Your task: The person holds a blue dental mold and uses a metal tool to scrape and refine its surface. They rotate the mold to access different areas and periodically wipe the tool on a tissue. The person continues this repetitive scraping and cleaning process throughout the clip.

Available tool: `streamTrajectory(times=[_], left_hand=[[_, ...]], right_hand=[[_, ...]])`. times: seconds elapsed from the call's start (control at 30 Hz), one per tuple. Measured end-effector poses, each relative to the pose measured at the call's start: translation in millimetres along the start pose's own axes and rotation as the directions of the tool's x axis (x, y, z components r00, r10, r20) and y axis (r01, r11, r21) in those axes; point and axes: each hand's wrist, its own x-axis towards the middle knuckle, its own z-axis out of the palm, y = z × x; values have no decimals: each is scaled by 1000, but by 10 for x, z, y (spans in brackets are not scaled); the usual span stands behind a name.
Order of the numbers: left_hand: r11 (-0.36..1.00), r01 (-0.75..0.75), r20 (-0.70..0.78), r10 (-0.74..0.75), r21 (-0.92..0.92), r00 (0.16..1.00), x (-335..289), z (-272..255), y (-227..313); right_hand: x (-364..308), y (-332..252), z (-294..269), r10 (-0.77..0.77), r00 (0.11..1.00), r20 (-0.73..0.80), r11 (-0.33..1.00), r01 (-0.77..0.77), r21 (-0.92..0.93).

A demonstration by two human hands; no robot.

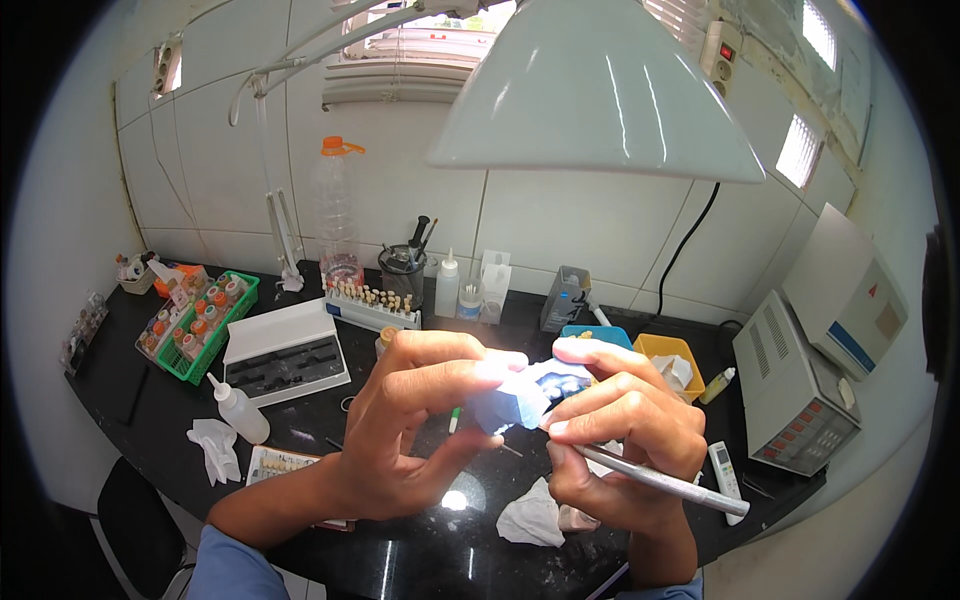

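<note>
Above the glossy black worktop [420, 560], your left hand [410, 420] pinches a pale, angular block [510, 402] near the white conical lampshade [600, 100], likely for light; your right hand [630, 430] grips a slim silver metal tool [670, 480], pencil-fashion.

Wht tiled wall [400, 220] fills the bkgd facing me, w/ a window [430, 42] top ctr, its blinds [400, 86] bunched up. Glossy wht lampshade [590, 90] hangs upper ctr-R. Glossy blk worktable [150, 405] spans the frame, bright reflection [456, 497] below ctr; blk chair [140, 515] lower L, pale floor [295, 585] near it.
</note>
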Motion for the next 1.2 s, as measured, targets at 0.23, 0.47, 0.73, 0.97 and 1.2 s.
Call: streamTrajectory(times=[0.23,0.47,0.73,0.97,1.2], left_hand=[[997,14,87,-20,70,996,-15,-69,21],[993,-78,58,73,90,996,-2,-51,-20],[983,-10,-132,-14,-181,991,-16,155,-48],[980,147,51,-141,-137,989,30,1,42],[980,127,52,-121,-153,991,30,22,23]], right_hand=[[-4,-4,0,2,1000,15,1000,-2,6],[-16,-14,-10,17,999,44,998,-15,-54],[-28,-28,-65,66,998,25,998,-66,-14],[-14,-99,-137,36,995,94,999,-33,-32],[-9,-112,-127,15,993,121,997,-6,-74]])
